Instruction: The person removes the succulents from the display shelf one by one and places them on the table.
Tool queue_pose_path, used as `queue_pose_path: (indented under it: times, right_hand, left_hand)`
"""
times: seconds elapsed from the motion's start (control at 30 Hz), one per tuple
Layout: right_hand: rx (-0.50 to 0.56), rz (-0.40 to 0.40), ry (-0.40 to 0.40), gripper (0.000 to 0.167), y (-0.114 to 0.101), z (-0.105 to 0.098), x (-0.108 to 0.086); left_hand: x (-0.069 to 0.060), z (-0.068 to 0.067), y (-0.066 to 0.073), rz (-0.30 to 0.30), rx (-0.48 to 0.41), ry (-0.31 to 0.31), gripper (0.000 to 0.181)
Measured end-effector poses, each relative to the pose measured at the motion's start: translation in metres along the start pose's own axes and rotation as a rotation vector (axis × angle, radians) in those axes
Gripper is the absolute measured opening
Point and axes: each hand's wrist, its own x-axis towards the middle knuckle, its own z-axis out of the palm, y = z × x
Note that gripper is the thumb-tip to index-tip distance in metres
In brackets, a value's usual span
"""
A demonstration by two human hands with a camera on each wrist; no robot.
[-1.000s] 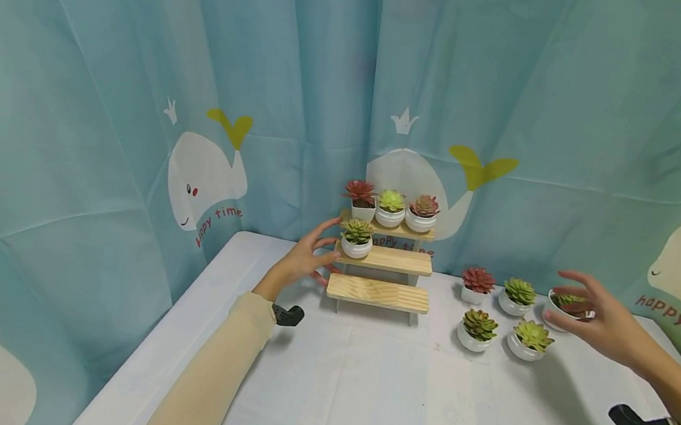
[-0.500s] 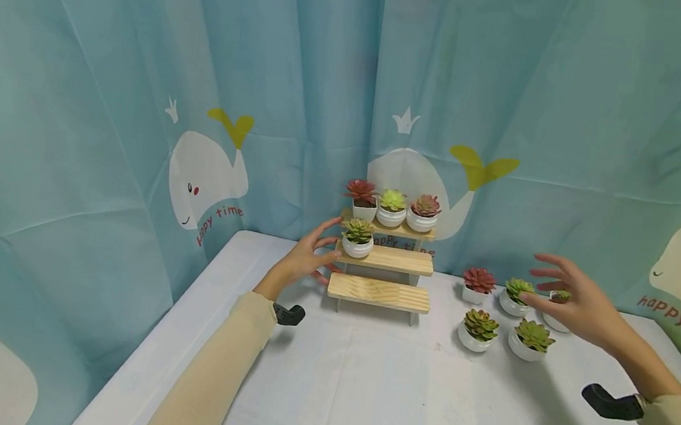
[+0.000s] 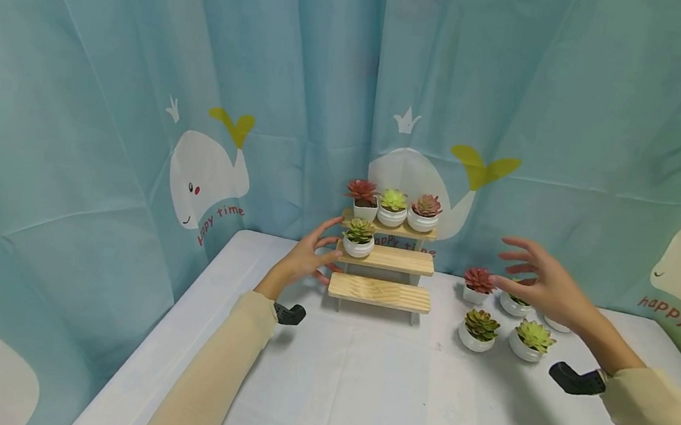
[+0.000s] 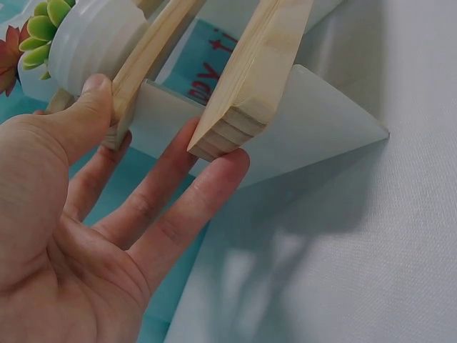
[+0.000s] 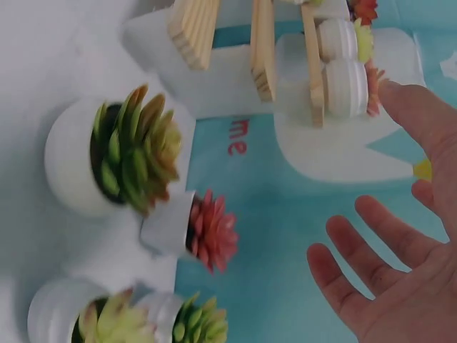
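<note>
A three-tier wooden plant stand [image 3: 379, 293] stands near the back of the table. My left hand [image 3: 303, 259] grips its left end: the thumb lies on the middle shelf [image 4: 153, 53] with a finger beneath, and other fingers touch the end of the lowest shelf [image 4: 232, 128]. A potted green succulent [image 3: 359, 239] sits on the middle shelf beside that thumb. Three potted succulents line the top shelf, including a red one [image 3: 362, 197]. My right hand [image 3: 543, 281] hovers with spread fingers and holds nothing, above several potted succulents, among them a red one [image 5: 213, 232] and a green one [image 5: 139, 150].
On the right of the table [image 3: 382, 399], a light green succulent [image 3: 531, 338] stands in front; more pots behind are partly hidden by my right hand. A blue curtain [image 3: 305, 82] with whale prints hangs right behind the table.
My right hand has moved left and slightly up, from over the rightmost pot toward the red succulent, with nothing in it. The left hand has stayed at the stand.
</note>
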Motion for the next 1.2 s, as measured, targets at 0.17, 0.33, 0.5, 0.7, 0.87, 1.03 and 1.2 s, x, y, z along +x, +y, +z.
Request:
queue_pose_path:
  times: [0.17, 0.33, 0.5, 0.7, 0.87, 1.03, 1.2]
  right_hand:
    - [0.004, -0.009, 0.001, 0.074, -0.01, 0.012, 0.014]
    - [0.037, -0.006, -0.009, 0.075, -0.019, 0.022, 0.026]
    - [0.068, -0.016, -0.021, 0.075, -0.025, 0.035, 0.038]
    - [0.106, -0.039, -0.026, 0.073, -0.032, 0.053, 0.051]
    - [0.153, -0.038, -0.037, 0.072, -0.038, 0.068, 0.061]
    - [0.189, -0.046, -0.045, 0.07, -0.045, 0.082, 0.07]
    - [0.234, -0.023, -0.065, 0.074, -0.054, 0.099, 0.08]
  left_hand:
    - [-0.001, -0.001, 0.001, -0.006, -0.001, 0.002, 0.076]
    - [-0.001, 0.0, 0.002, -0.005, -0.007, 0.001, 0.077]
    - [-0.001, 0.0, 0.002, -0.005, -0.016, -0.002, 0.077]
    - [-0.001, 0.0, 0.001, -0.004, -0.021, 0.002, 0.076]
    - [0.0, 0.0, 0.0, -0.001, -0.014, 0.002, 0.076]
    - [0.0, 0.001, 0.0, 0.0, -0.023, -0.002, 0.076]
    - [0.0, 0.001, 0.0, -0.003, -0.019, 0.0, 0.076]
